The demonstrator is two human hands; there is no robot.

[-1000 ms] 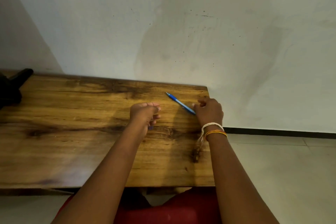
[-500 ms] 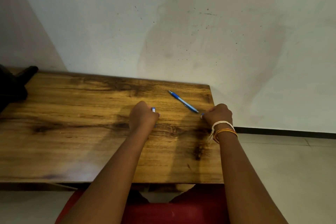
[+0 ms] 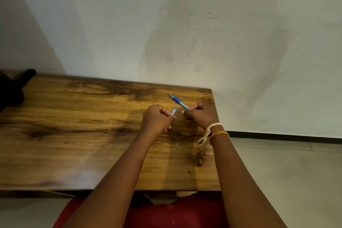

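Left hand (image 3: 157, 118) curled, pinching a small blue-and-white piece (image 3: 174, 111) that pokes out toward 1 o'clock. Right hand (image 3: 200, 115) closed round the rear of a blue pen (image 3: 178, 101), tip aimed at 10 o'clock. Cannot tell whether the tip is resting on the table (image 3: 74, 135) or just above it. Hands near each other, not touching, over the table's 2 o'clock corner. Looks like fitting the piece onto the pen. Cap or end section, cannot tell.

To do it well:
- Hold the pen steady in the right and bring the piece to it, rather than moving both at once.
- Turn the piece, open end toward the matching pen end. Piece and pen now angled apart, so line up the two axes first.
- Pinch the piece near its middle, leaving the mouth free of fingertips.
- Slide straight on, no sideways twist, until seated.
- Work over the wood, away from the edge at 3 o'clock, to keep any drop on the table.
- Ignore the black thing (image 3: 11, 87) at 9 o'clock.
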